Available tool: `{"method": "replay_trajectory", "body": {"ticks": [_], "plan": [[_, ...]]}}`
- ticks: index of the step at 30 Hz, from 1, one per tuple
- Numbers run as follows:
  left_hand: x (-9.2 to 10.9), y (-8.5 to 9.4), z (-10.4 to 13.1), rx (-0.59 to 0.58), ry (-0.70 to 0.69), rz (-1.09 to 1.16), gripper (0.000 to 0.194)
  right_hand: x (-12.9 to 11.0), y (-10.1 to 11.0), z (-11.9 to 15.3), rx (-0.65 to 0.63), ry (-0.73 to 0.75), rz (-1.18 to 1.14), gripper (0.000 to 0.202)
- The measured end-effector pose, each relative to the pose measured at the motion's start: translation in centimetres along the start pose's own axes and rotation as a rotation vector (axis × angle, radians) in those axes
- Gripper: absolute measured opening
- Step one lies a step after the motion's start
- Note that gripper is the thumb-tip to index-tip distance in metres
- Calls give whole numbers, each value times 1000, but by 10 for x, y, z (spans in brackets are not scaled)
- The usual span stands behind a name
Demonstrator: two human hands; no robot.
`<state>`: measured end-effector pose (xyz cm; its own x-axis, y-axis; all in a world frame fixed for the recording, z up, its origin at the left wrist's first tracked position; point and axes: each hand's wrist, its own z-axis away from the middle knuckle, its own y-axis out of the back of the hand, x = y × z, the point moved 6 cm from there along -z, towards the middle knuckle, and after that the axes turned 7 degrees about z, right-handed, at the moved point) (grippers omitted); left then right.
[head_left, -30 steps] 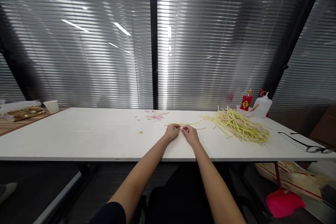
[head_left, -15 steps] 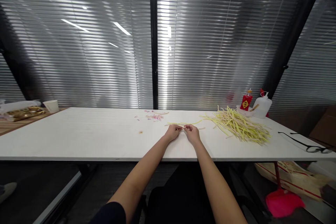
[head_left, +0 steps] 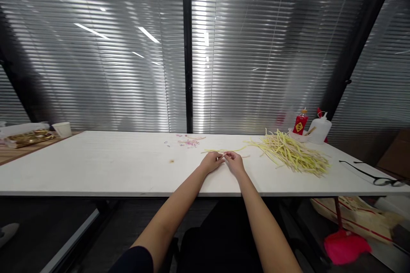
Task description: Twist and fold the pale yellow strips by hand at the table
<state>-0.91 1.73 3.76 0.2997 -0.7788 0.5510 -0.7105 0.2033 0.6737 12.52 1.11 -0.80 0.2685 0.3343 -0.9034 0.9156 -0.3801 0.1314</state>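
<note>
My left hand (head_left: 210, 162) and my right hand (head_left: 235, 163) rest close together on the white table (head_left: 105, 166), fingertips almost meeting. Both pinch the same thin pale yellow strip (head_left: 224, 156) between them. A few more yellow strips (head_left: 224, 151) lie flat just beyond my fingers. A large loose heap of yellow-green strips (head_left: 293, 153) sits to the right, an arm's reach from my right hand.
A red bottle (head_left: 300, 123), a white squeeze bottle (head_left: 319, 129) and a small dish stand behind the heap. Small pink scraps and rings (head_left: 187, 140) lie farther back. Glasses (head_left: 374, 175) rest at the right edge; a white cup (head_left: 62, 129) and a tray at far left.
My right hand has shifted slightly up and left toward the left hand, closing the gap between the fingertips. Everything else on the table is unchanged.
</note>
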Motion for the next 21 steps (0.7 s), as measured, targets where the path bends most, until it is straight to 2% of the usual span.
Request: {"method": "replay_trajectory", "body": {"ticks": [4, 7, 13, 21], "plan": [[-3, 0, 0, 18, 10, -10, 25, -3, -1, 1, -22, 5, -9, 24], [-5, -1, -1, 40, 36, 106, 25, -4, -1, 1, -13, 6, -26, 25], [-10, -4, -2, 35, 201, 630, 27, -9, -4, 2, -53, -40, -258, 22], [-7, -15, 0, -124, 282, 1147, 15, -10, -9, 9, -177, -191, -451, 27]]}}
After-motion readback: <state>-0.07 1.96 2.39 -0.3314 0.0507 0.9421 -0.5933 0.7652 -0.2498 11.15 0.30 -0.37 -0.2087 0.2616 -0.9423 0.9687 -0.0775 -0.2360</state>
